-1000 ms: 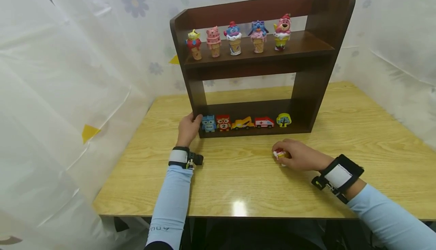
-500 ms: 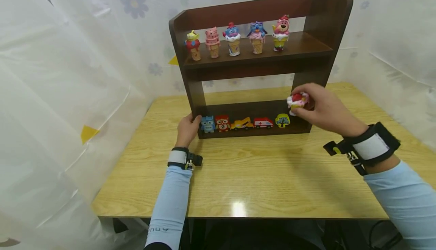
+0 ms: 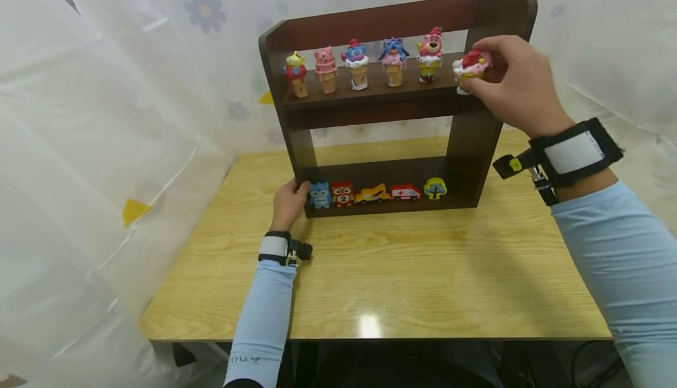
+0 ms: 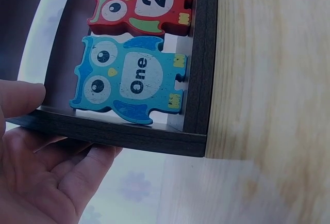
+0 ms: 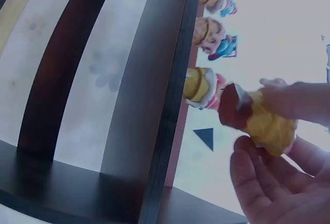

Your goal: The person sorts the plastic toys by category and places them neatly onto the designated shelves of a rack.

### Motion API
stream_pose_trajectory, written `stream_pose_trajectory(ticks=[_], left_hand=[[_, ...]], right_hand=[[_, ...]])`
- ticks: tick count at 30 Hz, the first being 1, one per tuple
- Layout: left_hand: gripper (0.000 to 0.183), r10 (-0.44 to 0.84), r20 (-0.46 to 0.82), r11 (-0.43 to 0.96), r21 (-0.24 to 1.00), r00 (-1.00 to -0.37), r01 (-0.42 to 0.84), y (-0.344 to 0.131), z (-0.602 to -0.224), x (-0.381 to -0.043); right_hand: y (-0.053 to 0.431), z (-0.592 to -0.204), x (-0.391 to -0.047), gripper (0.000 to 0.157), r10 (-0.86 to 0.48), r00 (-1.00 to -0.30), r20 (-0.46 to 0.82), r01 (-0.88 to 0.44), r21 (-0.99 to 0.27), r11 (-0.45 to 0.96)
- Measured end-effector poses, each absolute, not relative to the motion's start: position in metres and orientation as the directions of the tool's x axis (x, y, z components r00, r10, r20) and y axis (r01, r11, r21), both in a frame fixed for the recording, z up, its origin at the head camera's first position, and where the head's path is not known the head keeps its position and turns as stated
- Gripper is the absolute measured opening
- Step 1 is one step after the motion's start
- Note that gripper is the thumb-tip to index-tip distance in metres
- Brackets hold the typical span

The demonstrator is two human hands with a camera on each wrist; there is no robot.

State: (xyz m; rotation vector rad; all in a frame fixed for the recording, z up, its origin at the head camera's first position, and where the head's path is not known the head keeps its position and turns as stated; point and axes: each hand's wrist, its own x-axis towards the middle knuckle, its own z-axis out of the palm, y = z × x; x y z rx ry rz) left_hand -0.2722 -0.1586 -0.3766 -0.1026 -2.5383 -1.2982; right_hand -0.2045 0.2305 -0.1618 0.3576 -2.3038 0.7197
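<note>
My right hand (image 3: 520, 85) pinches an ice-cream-cone figurine (image 3: 472, 66) with a red and pink top, between thumb and fingers. It is at upper-shelf height, right of a pink bear figurine (image 3: 430, 53) in a yellow cone. In the right wrist view the figurine's yellow cone (image 5: 268, 126) points toward the shelf edge. My left hand (image 3: 287, 204) grips the lower left side panel of the dark wooden shelf (image 3: 381, 119), thumb inside, fingers outside. Close to that thumb stands a blue owl block (image 4: 124, 79) marked "One".
Several other cone figurines line the upper shelf, among them a blue-eared one (image 3: 394, 62). Below stand a red owl block (image 3: 342, 194), a yellow truck (image 3: 372, 194), an ambulance (image 3: 405, 193) and a tree block (image 3: 435, 188). A wooden table (image 3: 381, 276) bears the shelf.
My right hand has lifted the figurine from the tabletop, past the lower shelf, to the right end of the upper shelf. My left hand keeps its grip on the side panel.
</note>
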Motion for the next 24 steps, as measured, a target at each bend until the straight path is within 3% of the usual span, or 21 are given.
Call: stream_pose_trajectory(ticks=[10,24], left_hand=[[0.036,-0.079,0.286,0.596,0.781,-0.955,0.185,-0.158,-0.375,-0.273],[0.038,-0.075,0.283,0.596,0.782,-0.956,0.185,-0.159,-0.376,-0.273]], right_hand=[[0.217,-0.135,-0.244,0.049,0.091,-0.753,0.652,-0.316,-0.479,0.819],[0.229,-0.148,-0.275,0.054,0.106,-0.851,0.514,-0.212,-0.522,0.826]])
